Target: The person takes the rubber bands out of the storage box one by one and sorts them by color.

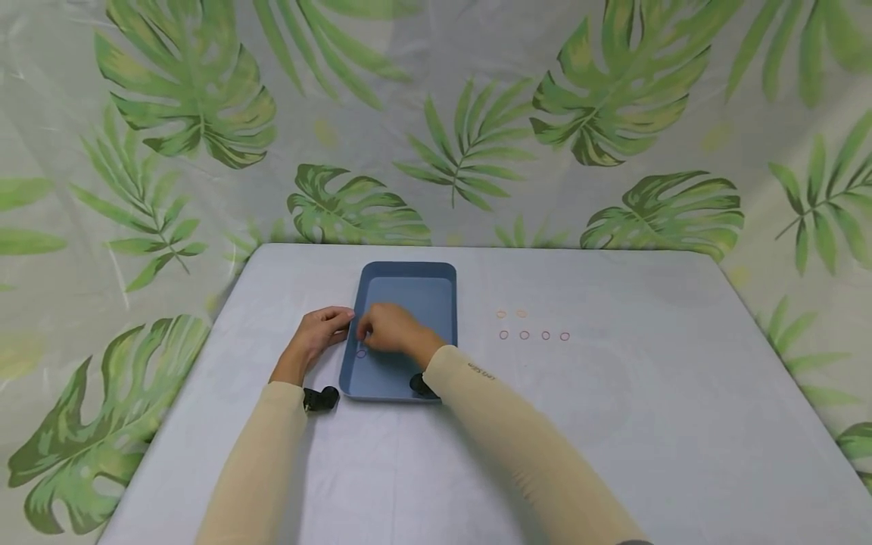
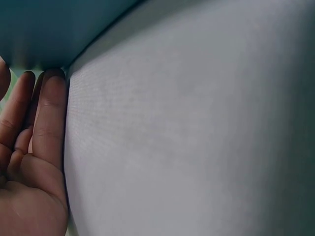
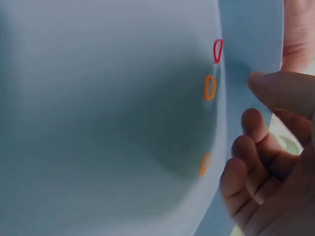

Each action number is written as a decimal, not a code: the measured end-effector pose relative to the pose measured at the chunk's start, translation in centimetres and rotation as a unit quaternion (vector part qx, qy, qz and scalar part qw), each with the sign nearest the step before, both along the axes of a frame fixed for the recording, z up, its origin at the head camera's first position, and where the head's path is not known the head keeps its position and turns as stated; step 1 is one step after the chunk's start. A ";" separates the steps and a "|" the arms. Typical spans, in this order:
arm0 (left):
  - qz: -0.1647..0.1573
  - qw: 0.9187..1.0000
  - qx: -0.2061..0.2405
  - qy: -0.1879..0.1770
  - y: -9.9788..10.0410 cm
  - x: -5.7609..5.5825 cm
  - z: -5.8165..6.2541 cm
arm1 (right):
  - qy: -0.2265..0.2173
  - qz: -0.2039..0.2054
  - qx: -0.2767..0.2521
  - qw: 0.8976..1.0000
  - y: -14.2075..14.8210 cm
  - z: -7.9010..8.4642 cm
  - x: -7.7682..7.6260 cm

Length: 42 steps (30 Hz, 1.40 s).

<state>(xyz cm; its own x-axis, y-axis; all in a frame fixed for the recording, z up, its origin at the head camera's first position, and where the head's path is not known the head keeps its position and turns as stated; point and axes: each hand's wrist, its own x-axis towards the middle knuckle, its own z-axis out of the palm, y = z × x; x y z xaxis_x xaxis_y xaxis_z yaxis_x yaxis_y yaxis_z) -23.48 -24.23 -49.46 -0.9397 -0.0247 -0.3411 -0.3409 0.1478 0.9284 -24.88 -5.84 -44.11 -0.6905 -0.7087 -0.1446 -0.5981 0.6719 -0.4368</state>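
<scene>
My right hand (image 1: pixel 390 328) is over the left part of a shallow blue tray (image 1: pixel 412 289). Its fingers are loosely curled in the right wrist view, with the thumb apart from them and nothing held. Beside them, along the foot of the tray's side wall, lie a small red rubber band (image 3: pixel 218 51) and two orange ones, an upper orange band (image 3: pixel 210 87) and a lower orange band (image 3: pixel 204 164). At the tray's left side, my left hand (image 1: pixel 319 331) has its fingers nearly straight, fingertips right at the outer wall under the rim.
To the right of the tray, two orange bands (image 1: pixel 521 312) lie in a row on the white-covered table (image 1: pixel 647 393). In front of them is a row of several red bands (image 1: pixel 524 334). A leaf-patterned curtain (image 1: pixel 470 151) hangs behind the table.
</scene>
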 end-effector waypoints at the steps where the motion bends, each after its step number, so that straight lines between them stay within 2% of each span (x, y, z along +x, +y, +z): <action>1: 0.000 1.000 0.002 0.000 0.0 0.0 0.0 | 0.002 0.002 0.000 1.000 0.0 -0.1 -0.1; 9: 0.005 1.000 0.020 0.005 0.0 0.0 0.0 | 0.011 0.026 0.007 1.000 -0.3 -1.4 -0.4; 16: 0.000 1.000 0.020 0.005 -0.2 0.1 0.0 | 0.028 0.014 -0.003 0.999 -0.8 -2.6 -0.6; 27: 0.002 0.999 0.037 0.008 -0.2 0.0 0.0 | 0.054 0.018 0.000 0.998 -1.0 -2.6 -0.3; 35: 0.000 1.000 0.029 0.010 -0.1 0.1 0.0 | 0.085 0.024 0.021 0.996 -1.2 -2.3 0.3; 42: 0.003 1.000 0.023 0.009 0.0 0.1 0.0 | 0.084 0.035 0.022 0.996 -1.1 -2.3 0.4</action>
